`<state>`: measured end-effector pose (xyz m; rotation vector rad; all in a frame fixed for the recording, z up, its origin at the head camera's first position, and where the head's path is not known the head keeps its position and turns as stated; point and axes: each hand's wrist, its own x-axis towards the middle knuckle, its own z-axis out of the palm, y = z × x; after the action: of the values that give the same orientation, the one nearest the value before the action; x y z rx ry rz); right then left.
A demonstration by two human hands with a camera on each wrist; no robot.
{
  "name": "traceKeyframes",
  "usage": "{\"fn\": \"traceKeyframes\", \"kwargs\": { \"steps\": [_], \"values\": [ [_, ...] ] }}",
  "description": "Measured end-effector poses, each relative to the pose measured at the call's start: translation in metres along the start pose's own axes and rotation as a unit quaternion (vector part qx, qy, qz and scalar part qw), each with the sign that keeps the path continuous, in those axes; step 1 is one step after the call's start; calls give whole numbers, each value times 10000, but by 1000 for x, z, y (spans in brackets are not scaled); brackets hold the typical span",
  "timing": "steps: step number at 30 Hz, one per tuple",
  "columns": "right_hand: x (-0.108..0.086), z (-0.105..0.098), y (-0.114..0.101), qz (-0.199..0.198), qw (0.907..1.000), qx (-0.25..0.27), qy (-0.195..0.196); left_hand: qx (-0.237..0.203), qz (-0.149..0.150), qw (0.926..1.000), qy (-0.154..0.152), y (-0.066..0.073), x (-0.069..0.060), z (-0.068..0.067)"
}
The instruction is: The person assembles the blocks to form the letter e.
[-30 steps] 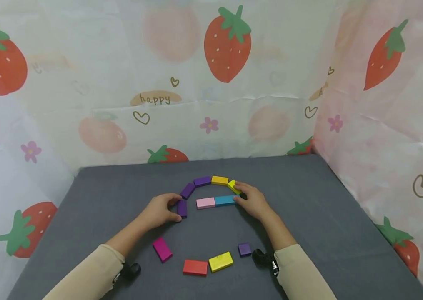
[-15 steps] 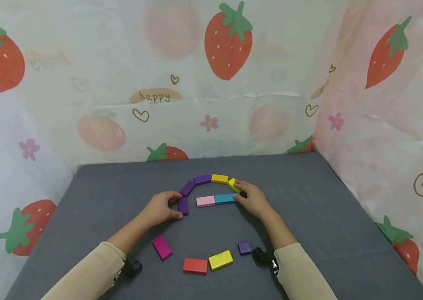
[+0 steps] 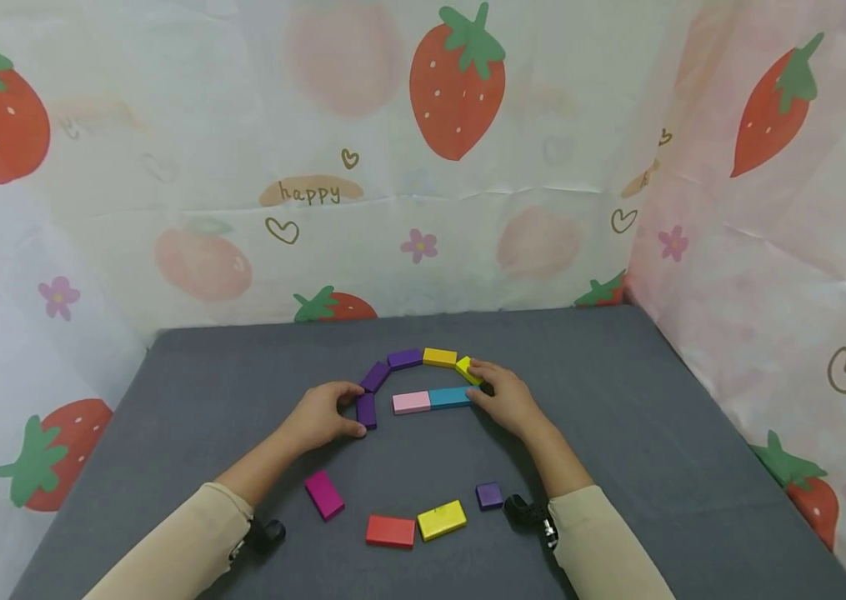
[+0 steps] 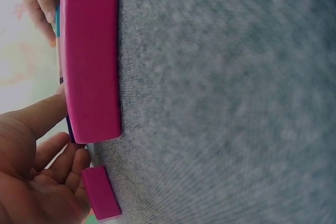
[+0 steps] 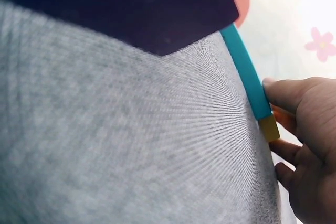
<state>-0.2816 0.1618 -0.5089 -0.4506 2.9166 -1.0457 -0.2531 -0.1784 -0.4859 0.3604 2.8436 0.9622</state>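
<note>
In the head view the left hand (image 3: 321, 417) pinches a purple block (image 3: 366, 412) between thumb and fingers at the lower left of a curved row. Above it the row continues with purple blocks (image 3: 374, 377) (image 3: 404, 359), an orange block (image 3: 440, 357) and a yellow block (image 3: 467, 368). The right hand (image 3: 508, 402) curls round the yellow block, partly covering it, its thumb at the right end of a blue block (image 3: 449, 397). A pink block (image 3: 411, 402) adjoins the blue one. In the right wrist view the thumb touches the blue block (image 5: 247, 74), beside a yellowish end (image 5: 270, 128).
Nearer on the grey table (image 3: 618, 433) lie a magenta block (image 3: 325, 496), a red block (image 3: 390, 531), a yellow block (image 3: 441, 521) and a small purple block (image 3: 489, 496). The left wrist view shows another magenta block (image 4: 101, 192) beside the fingers. Printed cloth stands behind.
The left hand and its purple block have shifted very slightly, the block's lower end now a little further right. The right hand stays in place.
</note>
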Motion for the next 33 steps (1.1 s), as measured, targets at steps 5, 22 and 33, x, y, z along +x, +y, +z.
{"fn": "traceKeyframes", "kwargs": {
  "steps": [5, 22, 33],
  "values": [
    [0, 0, 0, -15, 10000, 7, -7, 5, -37, 10000, 22, 0, 0, 0],
    [0, 0, -1, 53, 10000, 42, -33, 11, -40, 10000, -52, 1, 0, -2],
    [0, -1, -1, 18, 10000, -5, -41, -34, -36, 10000, -86, 2, 1, -3]
  ]
}}
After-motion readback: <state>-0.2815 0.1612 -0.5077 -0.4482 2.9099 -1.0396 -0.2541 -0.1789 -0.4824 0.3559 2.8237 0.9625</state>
